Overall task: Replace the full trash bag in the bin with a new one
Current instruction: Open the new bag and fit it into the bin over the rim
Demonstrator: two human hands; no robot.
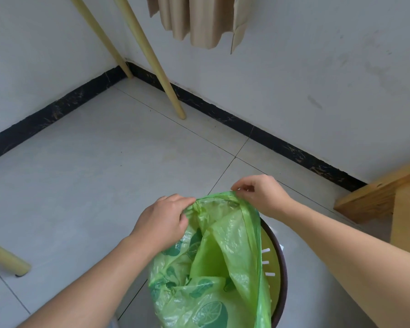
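Note:
A translucent green trash bag (213, 268) printed with dark green leaves and lemon slices rises out of a round bin (278, 261) with a dark brown rim and a pale green slotted inner wall, at the bottom centre. My left hand (162, 223) pinches the bag's gathered upper edge on its left side. My right hand (262, 195) pinches the same edge on the far right side. The bag's mouth is held up between both hands. The bag hides most of the bin's inside.
Grey floor tiles (104, 174) meet white walls with a black skirting (282, 143). Two yellow wooden legs (161, 74) lean at the corner, another leg (7, 259) is at left. A wooden frame (393, 204) stands at right. Beige curtain (199, 20) hangs above.

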